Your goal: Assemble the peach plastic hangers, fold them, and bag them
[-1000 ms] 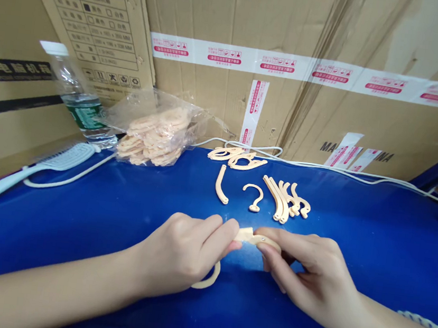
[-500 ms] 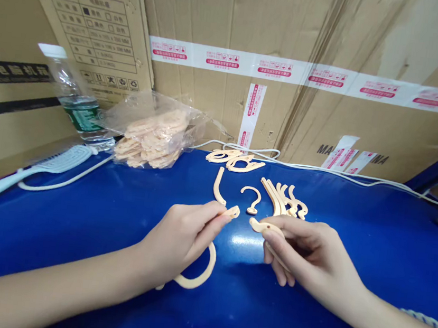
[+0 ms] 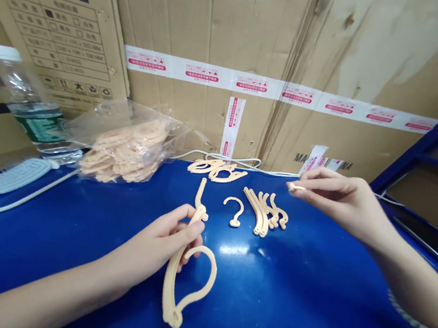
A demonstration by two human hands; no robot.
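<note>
My left hand point(image 3: 161, 242) is closed on a beige plastic hook piece point(image 3: 178, 281). That piece is a long curved arm joined at its low end to a round hook, and it hangs over the blue table point(image 3: 306, 302). My right hand point(image 3: 338, 197) is raised at the right, above and behind the loose parts. Its thumb and fingers are pinched together. A pale speck shows at the fingertips, too small to name. On the table between the hands lie a curved strip point(image 3: 199, 200), a small hook point(image 3: 234, 211) and a bunch of curved arms point(image 3: 263, 212).
More beige parts point(image 3: 216, 169) lie at the back by a white cable point(image 3: 18, 200). A clear bag of parts point(image 3: 125, 147), a water bottle point(image 3: 30, 103) and a white comb point(image 3: 6, 175) sit at the left. Cardboard boxes point(image 3: 258, 41) wall the back. A blue shelf frame point(image 3: 424, 152) rises at the right.
The hands held two parts together, then drew apart. My left hand now holds the arm and hook as one piece, and my right hand has moved up and right.
</note>
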